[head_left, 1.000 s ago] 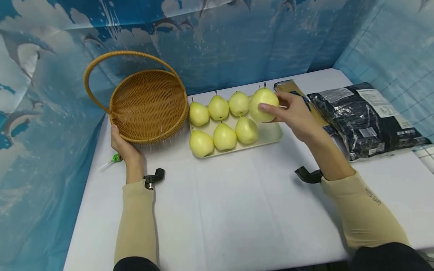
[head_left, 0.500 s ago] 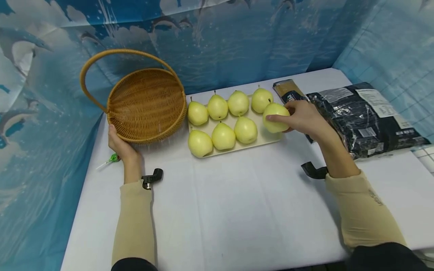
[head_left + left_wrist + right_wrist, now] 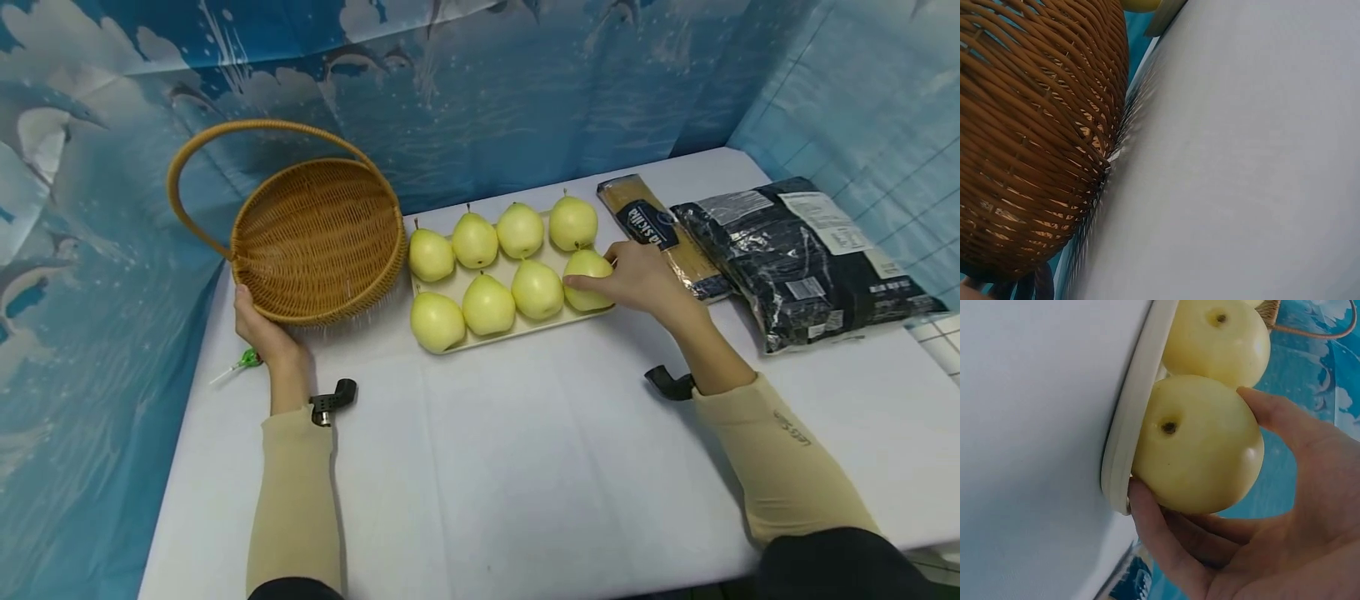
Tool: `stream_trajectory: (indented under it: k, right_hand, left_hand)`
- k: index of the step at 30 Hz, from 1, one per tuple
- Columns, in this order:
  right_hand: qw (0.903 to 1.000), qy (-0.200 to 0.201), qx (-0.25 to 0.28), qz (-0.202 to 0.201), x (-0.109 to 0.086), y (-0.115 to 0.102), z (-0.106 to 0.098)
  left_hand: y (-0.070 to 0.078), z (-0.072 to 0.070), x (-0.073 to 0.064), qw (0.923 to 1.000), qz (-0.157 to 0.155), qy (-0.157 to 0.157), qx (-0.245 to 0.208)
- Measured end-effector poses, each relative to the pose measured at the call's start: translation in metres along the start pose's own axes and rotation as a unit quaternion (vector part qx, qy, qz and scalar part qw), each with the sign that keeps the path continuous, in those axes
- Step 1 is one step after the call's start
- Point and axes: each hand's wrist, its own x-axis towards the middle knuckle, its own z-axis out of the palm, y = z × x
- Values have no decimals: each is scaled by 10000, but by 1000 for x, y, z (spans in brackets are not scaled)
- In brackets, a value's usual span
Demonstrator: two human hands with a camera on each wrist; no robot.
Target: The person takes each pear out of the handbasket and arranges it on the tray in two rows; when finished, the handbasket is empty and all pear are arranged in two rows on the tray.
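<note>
My left hand (image 3: 266, 342) holds the lower left side of a wicker basket (image 3: 318, 237), tilted so that its inside faces me. In the left wrist view, the basket's woven outside (image 3: 1029, 131) fills the left, and most of that hand is out of frame. At the right end of a cream tray (image 3: 452, 288), my right hand (image 3: 641, 279) grips a yellow-green pear (image 3: 585, 287) between thumb and fingers. The right wrist view has this pear (image 3: 1200, 447) inside the tray rim (image 3: 1129, 437), close beside another pear (image 3: 1219, 337). Several pears stand in two rows on the tray.
Right of the tray lie a flat pack of pasta (image 3: 660, 229) and a large black plastic package (image 3: 810, 262). A green-wrapped lollipop (image 3: 247, 358) lies by my left wrist. A blue dolphin-print curtain (image 3: 480, 108) hangs behind the white table (image 3: 510, 458).
My right hand has brought the pear from above the tray's back row down to the right end of the front row. The left hand still holds the tilted basket.
</note>
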Motion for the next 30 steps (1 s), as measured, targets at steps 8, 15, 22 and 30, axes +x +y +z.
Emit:
stream_trajectory:
  k: [8,15,22,30]
  right_hand:
    - [9999,142,-1,-11,-3,-2,4]
    - [9998,181,69,3,-4,-3,4]
    - [9998,155,105,-99,-4,-3,-2]
    - [10000,-41,-46,-5,0,-4,-2]
  left_hand:
    - [-3,2,5,9999,74,-110,56]
    - [-6,3,7,9997,150,-56,158]
    - [-5,3,7,9997,157,44,169]
    - [-4,-2,5,9997,110,148,133]
